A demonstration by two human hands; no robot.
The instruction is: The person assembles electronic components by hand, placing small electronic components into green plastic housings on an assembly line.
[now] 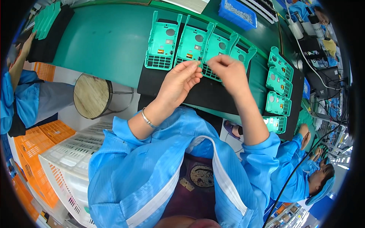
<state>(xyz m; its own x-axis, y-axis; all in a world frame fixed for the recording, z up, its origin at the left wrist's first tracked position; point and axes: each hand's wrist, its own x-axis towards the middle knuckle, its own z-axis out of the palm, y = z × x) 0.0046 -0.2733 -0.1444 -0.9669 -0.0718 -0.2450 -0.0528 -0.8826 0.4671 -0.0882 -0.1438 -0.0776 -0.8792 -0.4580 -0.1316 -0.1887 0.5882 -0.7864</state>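
My left hand (178, 84) is raised over the near edge of the workbench, its thumb and forefinger pinched together. Close beside it, my right hand (230, 73) has its fingertips pressed together too. Whatever sits between the fingers is too small to make out. Just beyond my hands, several green plastic housings stand in a row on a black mat (157, 81). The leftmost housing (164, 41) shows a grid of slots, a round recess and a small orange label. My fingers partly cover the lower ends of the second housing (193, 40) and the third housing (218, 47).
More green housings (279, 81) line a black strip at right. A blue bin (237, 15) of small pale parts stands at the back. Left are a round stool (91, 95), a white crate (72, 159), orange crates (36, 155) and a co-worker's arm (26, 49). Another person (300, 180) works at right.
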